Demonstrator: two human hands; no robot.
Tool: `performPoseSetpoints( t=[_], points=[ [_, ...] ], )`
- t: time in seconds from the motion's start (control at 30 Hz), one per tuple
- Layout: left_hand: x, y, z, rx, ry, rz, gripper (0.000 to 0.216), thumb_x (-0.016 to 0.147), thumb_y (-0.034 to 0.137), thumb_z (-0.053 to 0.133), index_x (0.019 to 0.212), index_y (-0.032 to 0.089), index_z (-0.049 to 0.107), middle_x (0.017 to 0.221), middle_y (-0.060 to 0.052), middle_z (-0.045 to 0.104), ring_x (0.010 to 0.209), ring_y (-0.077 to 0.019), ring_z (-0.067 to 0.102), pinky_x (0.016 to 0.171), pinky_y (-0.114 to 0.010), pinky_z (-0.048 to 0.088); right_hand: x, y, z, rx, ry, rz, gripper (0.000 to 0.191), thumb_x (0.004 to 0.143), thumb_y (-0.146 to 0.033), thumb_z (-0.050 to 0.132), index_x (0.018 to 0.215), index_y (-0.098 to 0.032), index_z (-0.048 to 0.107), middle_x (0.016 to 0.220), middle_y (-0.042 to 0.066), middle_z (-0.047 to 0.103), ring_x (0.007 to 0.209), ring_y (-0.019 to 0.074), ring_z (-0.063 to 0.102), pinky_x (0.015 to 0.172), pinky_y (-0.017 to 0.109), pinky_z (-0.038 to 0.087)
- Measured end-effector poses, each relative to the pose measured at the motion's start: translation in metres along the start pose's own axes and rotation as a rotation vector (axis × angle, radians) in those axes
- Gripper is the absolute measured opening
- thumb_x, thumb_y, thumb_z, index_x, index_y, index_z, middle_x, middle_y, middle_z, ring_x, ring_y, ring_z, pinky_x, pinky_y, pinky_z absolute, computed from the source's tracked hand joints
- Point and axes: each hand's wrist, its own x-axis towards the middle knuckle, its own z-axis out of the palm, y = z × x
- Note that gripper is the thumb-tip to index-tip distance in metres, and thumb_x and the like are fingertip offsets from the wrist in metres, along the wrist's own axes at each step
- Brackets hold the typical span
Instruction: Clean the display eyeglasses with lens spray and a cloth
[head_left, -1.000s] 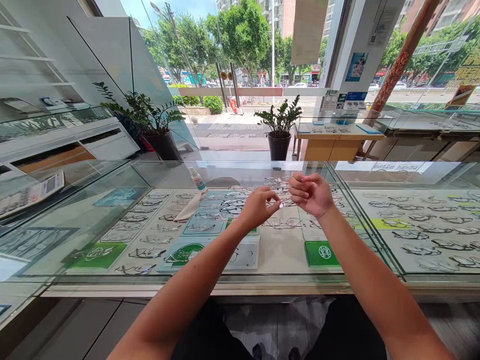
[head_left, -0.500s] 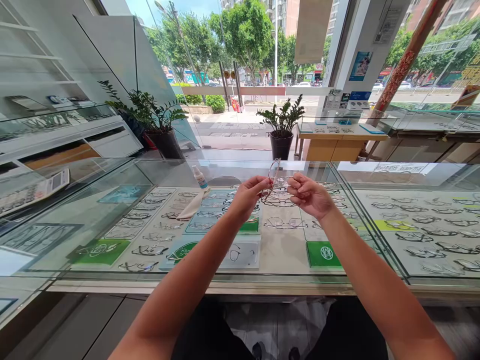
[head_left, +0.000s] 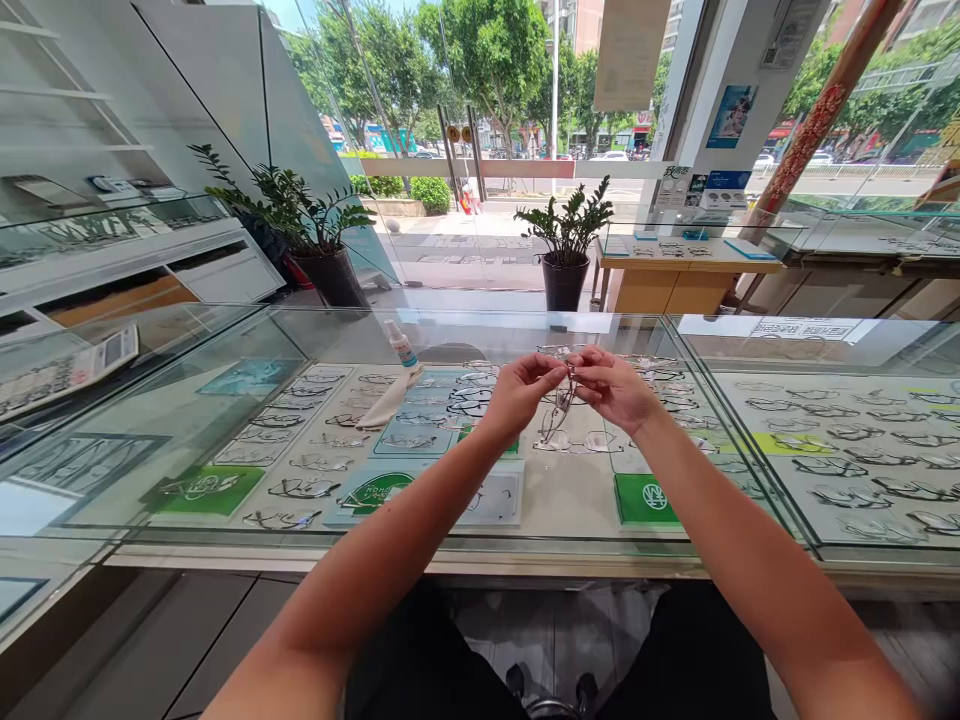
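Above the glass counter, my left hand and my right hand meet at the fingertips. Both pinch a thin-framed pair of glasses, whose rims hang down between them. My fingers cover part of the frame, and its exact outline is hard to separate from the glasses behind it. Under the counter's glass, just below my hands, lies another pair of thin-rimmed glasses. A white spray bottle with a blue label stands left of my hands, with a pale cloth beside it.
The glass display counter spans the view, with several rows of glasses inside. Green cards lie among them. A calculator is at the far left. Potted plants stand beyond the counter, before the glass doors.
My right hand has moved left to meet my left hand. The glasses, held upright before, have turned downward and hang below my fingers. The view has tilted down slightly.
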Motion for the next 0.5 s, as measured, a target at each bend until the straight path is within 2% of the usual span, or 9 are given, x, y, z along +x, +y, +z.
performPoseSetpoints(
  t=[0.27, 0.5],
  points=[
    [-0.0011, -0.0046, -0.0013, 0.053, 0.016, 0.024, 0.037, 0.075, 0.048, 0.094, 0.089, 0.019, 0.078, 0.094, -0.005, 0.079, 0.089, -0.0179, 0.07, 0.09, -0.034, 0.056, 0.0033, 0.0077, -0.0009, 0.042, 0.046, -0.01, 0.037, 0.071, 0.001, 0.079, 0.073, -0.02, 0.049, 0.086, -0.001, 0.062, 0.061, 0.006, 0.042, 0.05, 0.018, 0.037],
    [0.0006, -0.0089, -0.0024, 0.038, 0.044, -0.02, 0.039, 0.074, 0.05, 0.094, 0.09, 0.018, 0.079, 0.088, -0.004, 0.077, 0.078, -0.0146, 0.066, 0.078, -0.031, 0.056, 0.0044, 0.0089, -0.0016, 0.065, 0.085, -0.015, 0.037, 0.07, 0.002, 0.081, 0.074, -0.02, 0.051, 0.085, -0.002, 0.062, 0.066, 0.0079, 0.05, 0.055, 0.019, 0.044]
  ],
)
